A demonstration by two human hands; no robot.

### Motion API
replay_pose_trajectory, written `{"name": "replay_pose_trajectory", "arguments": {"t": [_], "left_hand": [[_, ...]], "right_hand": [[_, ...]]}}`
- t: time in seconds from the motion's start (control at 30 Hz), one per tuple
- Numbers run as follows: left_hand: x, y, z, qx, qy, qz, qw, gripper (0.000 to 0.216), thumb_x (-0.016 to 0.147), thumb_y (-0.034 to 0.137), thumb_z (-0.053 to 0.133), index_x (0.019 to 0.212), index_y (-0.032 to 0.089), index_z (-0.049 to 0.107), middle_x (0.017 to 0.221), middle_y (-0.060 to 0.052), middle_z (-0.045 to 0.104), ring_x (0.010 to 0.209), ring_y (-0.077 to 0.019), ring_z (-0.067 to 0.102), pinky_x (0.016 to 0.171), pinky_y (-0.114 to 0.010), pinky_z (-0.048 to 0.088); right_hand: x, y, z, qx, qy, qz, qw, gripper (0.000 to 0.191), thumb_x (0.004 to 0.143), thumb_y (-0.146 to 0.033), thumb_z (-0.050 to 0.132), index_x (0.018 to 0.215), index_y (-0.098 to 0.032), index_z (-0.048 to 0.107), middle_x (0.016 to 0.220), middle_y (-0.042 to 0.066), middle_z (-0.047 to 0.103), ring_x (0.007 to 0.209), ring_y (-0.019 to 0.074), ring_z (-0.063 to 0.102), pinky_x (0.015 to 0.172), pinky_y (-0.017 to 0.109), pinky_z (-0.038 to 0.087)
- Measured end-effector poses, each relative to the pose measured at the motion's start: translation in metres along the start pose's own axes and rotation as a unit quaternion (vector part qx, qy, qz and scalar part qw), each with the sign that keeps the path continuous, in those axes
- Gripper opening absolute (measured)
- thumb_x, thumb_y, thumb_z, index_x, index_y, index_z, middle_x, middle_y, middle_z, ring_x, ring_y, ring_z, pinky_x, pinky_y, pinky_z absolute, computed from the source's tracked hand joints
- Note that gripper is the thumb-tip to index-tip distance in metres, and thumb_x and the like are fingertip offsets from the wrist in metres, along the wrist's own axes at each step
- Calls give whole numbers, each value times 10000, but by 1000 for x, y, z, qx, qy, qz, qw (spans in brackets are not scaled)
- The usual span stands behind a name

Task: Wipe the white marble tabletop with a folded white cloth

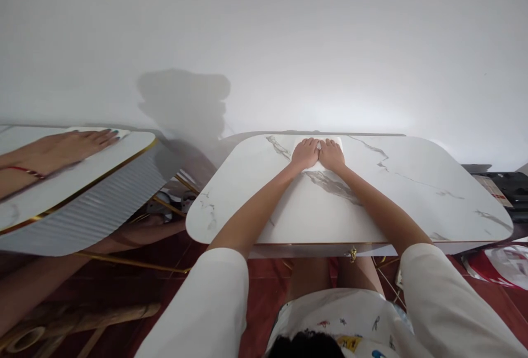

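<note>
My left hand point(306, 153) and my right hand point(331, 154) rest side by side, palms down, on a small white cloth point(318, 166), thumbs almost touching. Their fingers bend over the cloth and press it onto the white marble-patterned tabletop point(264, 204), close to its far edge by the wall. Most of the cloth is hidden under my hands; its corners show beside and between them. Both arms stretch straight out across the table.
At left, another person's hand point(78, 146) lies flat on a white cloth atop a second table point(103, 157) with gold trim. A wall point(289, 44) stands behind both tables. A bamboo seat point(82, 322) is low left; a black object point(518, 185) and a red-and-white item point(499, 264) are at right.
</note>
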State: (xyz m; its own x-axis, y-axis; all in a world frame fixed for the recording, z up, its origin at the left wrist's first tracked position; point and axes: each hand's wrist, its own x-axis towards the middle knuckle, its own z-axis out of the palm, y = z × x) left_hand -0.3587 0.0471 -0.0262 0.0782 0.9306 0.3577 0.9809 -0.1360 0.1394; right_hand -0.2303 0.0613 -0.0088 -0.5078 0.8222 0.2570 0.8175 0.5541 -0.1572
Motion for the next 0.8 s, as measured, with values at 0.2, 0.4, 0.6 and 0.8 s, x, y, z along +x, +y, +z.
{"name": "replay_pose_trajectory", "arguments": {"t": [0.2,0.4,0.6,0.8], "left_hand": [[-31,5,-4,11,-1,42,999,385,947,181,309,1288,158,486,1291,-137,554,1243,-251,466,1049,-407,369],[-60,14,-9,20,10,63,998,375,940,192,317,1266,140,495,1272,-153,556,1223,-279,475,1011,-442,404],[-84,25,-18,17,20,94,995,384,925,183,316,1247,119,515,1254,-167,573,1243,-287,477,1024,-466,408],[-124,39,-27,1,45,87,995,432,926,196,299,1299,118,501,1308,-176,566,1288,-303,457,1042,-523,407]], "right_hand": [[-33,-11,-7,-3,-4,-7,1000,465,986,-227,298,1390,-69,463,1472,210,453,1352,310,398,1089,437,304],[-68,-25,-17,-12,-14,-2,1000,477,998,-235,300,1426,-69,432,1495,200,428,1383,310,365,1118,425,275],[-98,-39,-25,-16,-3,20,1000,466,990,-234,341,1413,-75,454,1478,194,456,1378,294,386,1126,409,287],[-132,-51,-37,3,-23,13,1000,484,994,-243,351,1440,-74,440,1509,196,421,1407,308,360,1143,421,276]]}}
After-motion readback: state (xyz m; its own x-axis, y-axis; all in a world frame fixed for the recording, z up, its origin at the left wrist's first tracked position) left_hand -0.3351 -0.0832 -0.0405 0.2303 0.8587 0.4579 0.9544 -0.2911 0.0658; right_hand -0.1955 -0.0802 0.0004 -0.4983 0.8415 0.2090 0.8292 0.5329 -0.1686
